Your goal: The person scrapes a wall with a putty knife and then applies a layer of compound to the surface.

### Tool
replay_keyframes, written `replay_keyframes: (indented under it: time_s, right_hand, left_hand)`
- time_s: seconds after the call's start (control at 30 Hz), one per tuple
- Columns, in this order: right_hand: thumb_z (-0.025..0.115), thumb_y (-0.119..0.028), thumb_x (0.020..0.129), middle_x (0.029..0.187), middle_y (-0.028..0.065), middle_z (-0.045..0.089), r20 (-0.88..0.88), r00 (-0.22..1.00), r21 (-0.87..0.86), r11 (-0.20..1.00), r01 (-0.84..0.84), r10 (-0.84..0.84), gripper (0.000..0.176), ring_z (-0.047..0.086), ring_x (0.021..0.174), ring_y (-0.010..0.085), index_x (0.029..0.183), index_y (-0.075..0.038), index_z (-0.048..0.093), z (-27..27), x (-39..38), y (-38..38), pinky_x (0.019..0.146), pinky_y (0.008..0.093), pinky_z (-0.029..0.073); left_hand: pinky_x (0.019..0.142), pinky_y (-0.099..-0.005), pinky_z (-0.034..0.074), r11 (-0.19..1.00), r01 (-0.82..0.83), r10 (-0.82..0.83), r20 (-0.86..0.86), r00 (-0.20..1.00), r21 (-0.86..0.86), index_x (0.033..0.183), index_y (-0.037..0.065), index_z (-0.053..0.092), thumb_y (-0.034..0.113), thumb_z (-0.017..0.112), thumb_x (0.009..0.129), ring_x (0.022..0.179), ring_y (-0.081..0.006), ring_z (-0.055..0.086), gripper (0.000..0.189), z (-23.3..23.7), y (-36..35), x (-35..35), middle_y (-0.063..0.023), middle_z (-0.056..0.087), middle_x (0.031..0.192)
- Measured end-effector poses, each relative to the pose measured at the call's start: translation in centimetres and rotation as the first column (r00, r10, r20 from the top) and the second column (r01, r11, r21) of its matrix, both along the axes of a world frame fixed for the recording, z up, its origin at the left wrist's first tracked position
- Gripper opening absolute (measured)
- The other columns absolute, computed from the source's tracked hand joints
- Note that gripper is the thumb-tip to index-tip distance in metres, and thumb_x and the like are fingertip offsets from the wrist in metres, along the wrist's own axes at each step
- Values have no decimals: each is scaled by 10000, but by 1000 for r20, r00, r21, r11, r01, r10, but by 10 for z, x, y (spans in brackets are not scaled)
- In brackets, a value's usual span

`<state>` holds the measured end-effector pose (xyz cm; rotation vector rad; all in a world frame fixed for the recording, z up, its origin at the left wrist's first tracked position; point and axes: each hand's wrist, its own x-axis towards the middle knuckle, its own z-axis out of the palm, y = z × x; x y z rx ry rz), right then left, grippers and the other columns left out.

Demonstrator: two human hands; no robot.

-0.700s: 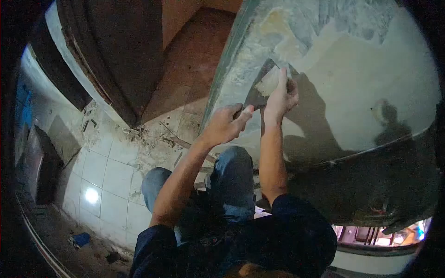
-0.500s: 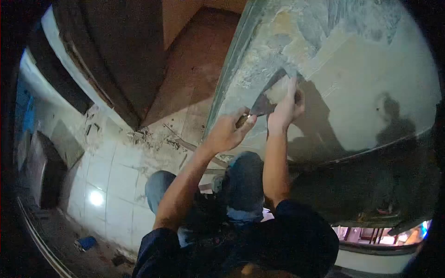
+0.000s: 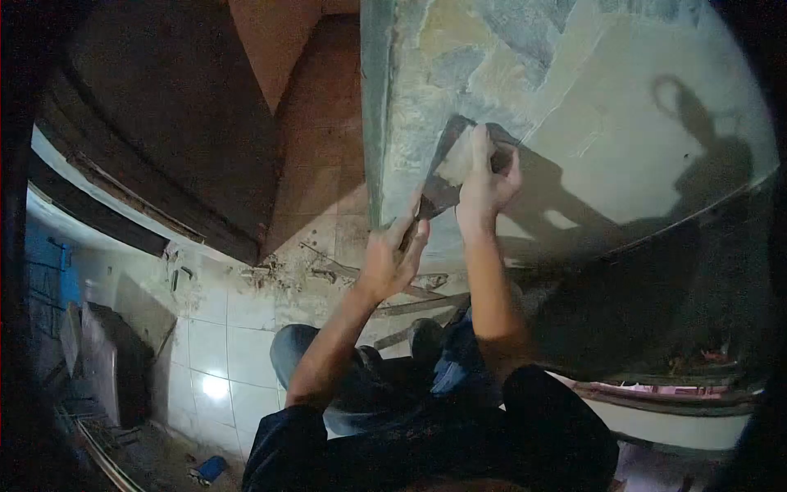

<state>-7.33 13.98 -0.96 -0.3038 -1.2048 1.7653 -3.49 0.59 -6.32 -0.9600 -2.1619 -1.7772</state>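
Observation:
A broad, dark-bladed putty knife is held at a slant in front of the patchy wall surface. My left hand is closed round its handle end. Pale putty lies on the blade. Beside the blade's right edge is my right hand, its index finger stretched upward and its other fingers curled in a grip; what it holds is hidden. Behind the hands, the wall has rough grey, white and yellowish patches, with a smoother pale area to the right.
A dark upright panel stands at the left. Rubble and strips lie along the floor by the wall's foot. White tiles cover the floor near my knees. A blue object lies at lower left. My shadow falls on the wall.
My view has turned, so the wall edge stands more upright. Both hands and the putty knife appear further left. The putty knife is still in my left hand.

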Motion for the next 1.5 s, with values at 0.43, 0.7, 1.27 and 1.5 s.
replay_keyframes:
  time_s: [0.43, 0.7, 1.27, 1.5]
  right_hand:
    - [658, -181, 808, 964, 72, 576, -68, 995, 18, 997, 70, -69, 243, 530, 891, 133, 909, -3, 527, 15, -2, 6, 788, 269, 419]
    - [683, -179, 788, 878, 81, 575, -10, 992, 119, 985, 122, -122, 294, 527, 800, 107, 895, 15, 489, 13, -2, 11, 698, 262, 446]
    - [683, -176, 785, 904, 90, 568, -32, 986, 214, 963, 166, -163, 300, 536, 820, 142, 911, 9, 482, 24, 2, 10, 741, 290, 455]
    - [685, -186, 784, 928, 108, 577, -18, 994, 157, 981, 110, -108, 316, 544, 836, 136, 918, 12, 479, 18, 8, 12, 735, 271, 452]
  left_hand:
    - [520, -344, 438, 956, -110, 114, -2, 994, -273, 1298, 101, 406, 146, 516, 874, 556, -319, 563, 441, 46, 11, -8, -198, 567, 711]
    - [486, -321, 416, 968, -135, 151, 60, 987, -210, 1258, 66, 452, 141, 523, 874, 487, -244, 524, 397, 37, 17, 0, -189, 538, 648]
    - [483, -314, 433, 970, -153, 164, 41, 986, -189, 1154, 2, 528, 186, 552, 865, 493, -250, 564, 343, 33, 18, 5, -186, 536, 599]
    - [484, -289, 406, 979, -129, 155, 168, 973, -157, 1165, 3, 518, 173, 539, 876, 489, -154, 486, 336, 27, 20, 8, -180, 492, 588]
